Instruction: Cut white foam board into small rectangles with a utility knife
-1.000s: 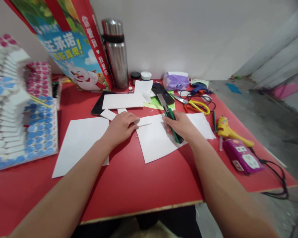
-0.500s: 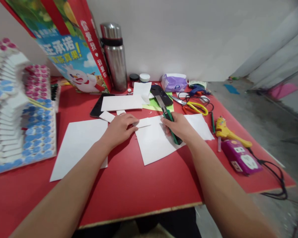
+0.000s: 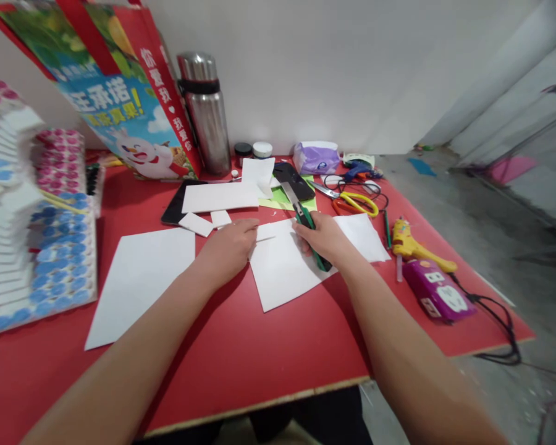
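Observation:
My right hand (image 3: 323, 238) grips a green and black utility knife (image 3: 311, 232), its blade out and pointing away to the upper left. The knife is over a white sheet of board (image 3: 278, 272) on the table. At that sheet's left edge, my left hand (image 3: 229, 250) has its fingers curled together; what they hold, if anything, is hidden. A thin dark line, a slit or narrow edge, shows on the sheet by these fingertips. Just beyond the left hand lie two small white pieces (image 3: 196, 224). Another white sheet (image 3: 143, 278) rests to the left.
Behind are a white board strip (image 3: 220, 196), a phone (image 3: 294, 181), scissors (image 3: 352, 201) and a steel flask (image 3: 206, 114). At right lie a yellow glue gun (image 3: 419, 247) and a purple power box (image 3: 438, 290). Blue-and-white rolled pieces (image 3: 65, 247) stand at left beside a printed bag (image 3: 120, 105).
My left hand has shifted right and nearer me, its fingers curling in. The small white piece at its fingertips is out of sight. The right hand and knife stay nearly still; the view shifts slightly.

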Action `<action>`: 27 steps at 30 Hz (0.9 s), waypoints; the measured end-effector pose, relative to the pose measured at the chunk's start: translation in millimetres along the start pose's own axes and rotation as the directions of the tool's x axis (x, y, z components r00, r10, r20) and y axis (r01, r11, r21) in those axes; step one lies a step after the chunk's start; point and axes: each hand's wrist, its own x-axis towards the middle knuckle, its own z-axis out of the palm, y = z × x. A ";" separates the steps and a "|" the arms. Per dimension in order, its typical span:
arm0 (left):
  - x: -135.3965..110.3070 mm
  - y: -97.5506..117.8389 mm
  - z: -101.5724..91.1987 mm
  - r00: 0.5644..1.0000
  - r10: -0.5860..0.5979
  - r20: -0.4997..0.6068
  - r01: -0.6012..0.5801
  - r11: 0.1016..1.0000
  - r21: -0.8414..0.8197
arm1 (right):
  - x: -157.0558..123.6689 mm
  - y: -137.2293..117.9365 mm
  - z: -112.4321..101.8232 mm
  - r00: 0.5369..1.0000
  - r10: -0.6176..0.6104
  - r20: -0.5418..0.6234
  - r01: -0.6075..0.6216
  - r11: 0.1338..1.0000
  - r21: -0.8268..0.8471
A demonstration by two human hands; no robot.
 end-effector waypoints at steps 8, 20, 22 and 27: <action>11.4 11.8 -2.2 0.987 -0.103 0.125 0.093 0.992 0.085 | -0.3 0.3 1.0 0.999 -0.033 -0.011 0.033 0.998 0.047; 4.6 11.2 12.6 0.999 -0.034 -0.041 0.037 0.997 0.070 | -1.1 0.1 0.6 0.999 -0.046 -0.017 0.046 0.999 -0.003; 4.3 6.1 17.2 0.996 0.009 -0.091 -0.007 1.000 0.022 | -1.6 -1.2 1.8 0.999 -0.050 -0.013 0.050 0.999 0.006; 2.3 0.8 21.1 0.989 0.061 -0.134 -0.066 0.997 -0.032 | -8.9 -9.4 -11.4 0.999 0.023 0.023 -0.027 0.982 0.188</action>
